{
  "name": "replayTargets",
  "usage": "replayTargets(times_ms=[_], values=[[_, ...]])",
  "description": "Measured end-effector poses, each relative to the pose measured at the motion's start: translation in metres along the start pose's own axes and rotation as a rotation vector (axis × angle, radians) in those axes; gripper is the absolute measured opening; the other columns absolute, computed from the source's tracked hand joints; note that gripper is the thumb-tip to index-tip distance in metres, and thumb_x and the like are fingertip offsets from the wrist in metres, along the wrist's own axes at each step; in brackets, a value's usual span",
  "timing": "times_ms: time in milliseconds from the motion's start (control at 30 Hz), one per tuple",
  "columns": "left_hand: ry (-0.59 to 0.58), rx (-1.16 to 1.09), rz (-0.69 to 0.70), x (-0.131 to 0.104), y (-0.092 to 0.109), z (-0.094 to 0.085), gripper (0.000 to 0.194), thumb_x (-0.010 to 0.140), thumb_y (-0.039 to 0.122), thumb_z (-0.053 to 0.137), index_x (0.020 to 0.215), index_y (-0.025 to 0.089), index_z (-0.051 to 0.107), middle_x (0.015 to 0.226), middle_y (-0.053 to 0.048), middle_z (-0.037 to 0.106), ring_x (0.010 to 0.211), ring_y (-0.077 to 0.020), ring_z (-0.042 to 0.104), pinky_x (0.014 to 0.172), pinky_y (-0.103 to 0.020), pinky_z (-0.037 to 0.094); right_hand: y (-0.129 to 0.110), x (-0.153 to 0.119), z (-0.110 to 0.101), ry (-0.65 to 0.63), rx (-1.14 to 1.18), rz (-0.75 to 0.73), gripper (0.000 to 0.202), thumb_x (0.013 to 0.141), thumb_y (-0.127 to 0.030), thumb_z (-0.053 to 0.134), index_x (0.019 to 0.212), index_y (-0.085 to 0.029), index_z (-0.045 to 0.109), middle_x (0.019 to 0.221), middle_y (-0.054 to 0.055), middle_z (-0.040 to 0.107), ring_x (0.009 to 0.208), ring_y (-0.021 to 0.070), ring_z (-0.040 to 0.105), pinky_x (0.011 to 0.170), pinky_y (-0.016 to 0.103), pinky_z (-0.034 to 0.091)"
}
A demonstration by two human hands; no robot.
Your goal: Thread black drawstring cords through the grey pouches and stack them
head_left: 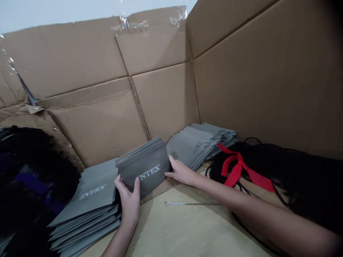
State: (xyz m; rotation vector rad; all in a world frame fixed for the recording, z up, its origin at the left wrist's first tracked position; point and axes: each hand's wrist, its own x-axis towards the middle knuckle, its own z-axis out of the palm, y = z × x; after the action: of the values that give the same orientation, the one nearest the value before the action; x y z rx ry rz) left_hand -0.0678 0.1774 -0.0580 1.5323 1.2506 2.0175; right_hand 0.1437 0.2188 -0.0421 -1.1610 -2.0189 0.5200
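Both hands grip a small bundle of grey fabric pouches (150, 160) printed with white "INTEX" lettering, tilted up above the table. My left hand (129, 196) clasps its lower left corner, thumb on the front face. At the right edge, my right hand (179, 170) pinches the bundle between thumb and fingers. Left of them lies a tall stack of similar grey pouches (96, 189), the top one showing its print. Another pile of grey pouches (198, 141) lies fanned out behind my right hand. A thin metal rod with a looped end (174, 203) rests under my right forearm.
Cardboard walls (160, 96) rise behind and to the right. A bundle of black cord (289, 171) lies at the right, with a red ribbon (237, 167) tied around it. A dark heap with purple bits (32, 171) stands at the left. The table surface (171, 232) is pale yellow.
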Motion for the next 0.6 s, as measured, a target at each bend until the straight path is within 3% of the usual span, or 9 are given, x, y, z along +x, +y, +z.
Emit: replayTargets(times_ms=[167,333,433,600], values=[[-0.014,0.112,0.081,-0.006,-0.003,0.0,0.058,0.08,0.037,0.058,0.122,0.019,0.023,0.135,-0.017,0.034,0.123,-0.0218,0.042,0.108,-0.039,0.028,-0.002,-0.002,0.001,0.005,0.018,-0.061,0.055,0.079,-0.019,0.057,0.128,-0.016,0.031,0.121,0.017,0.057,0.11,0.026,0.055,0.092,0.04,0.042],[0.026,0.147,0.168,-0.012,-0.001,0.0,0.056,0.084,0.034,0.055,0.125,0.02,0.02,0.134,-0.017,0.036,0.125,-0.0216,0.039,0.107,-0.039,0.03,-0.001,0.001,0.003,0.031,0.047,-0.095,0.066,0.081,-0.022,0.054,0.136,-0.014,0.02,0.129,0.018,0.052,0.119,0.0265,0.05,0.098,0.041,0.038],[0.086,0.153,0.16,-0.011,-0.001,0.001,0.062,0.081,0.037,0.059,0.127,0.018,0.021,0.134,-0.019,0.034,0.126,-0.0243,0.038,0.107,-0.041,0.029,0.0,0.002,0.004,0.026,0.02,-0.086,0.068,0.079,-0.022,0.056,0.137,-0.011,0.022,0.128,0.018,0.053,0.117,0.027,0.052,0.096,0.04,0.041],[0.07,-0.06,0.054,-0.01,0.003,-0.002,0.053,0.083,0.041,0.055,0.126,0.018,0.035,0.122,-0.014,0.051,0.114,-0.0221,0.051,0.098,-0.035,0.04,0.007,0.0,0.006,0.096,-0.137,-0.098,0.064,0.08,-0.022,0.059,0.136,-0.016,0.029,0.125,0.014,0.057,0.112,0.0262,0.056,0.09,0.037,0.046]])
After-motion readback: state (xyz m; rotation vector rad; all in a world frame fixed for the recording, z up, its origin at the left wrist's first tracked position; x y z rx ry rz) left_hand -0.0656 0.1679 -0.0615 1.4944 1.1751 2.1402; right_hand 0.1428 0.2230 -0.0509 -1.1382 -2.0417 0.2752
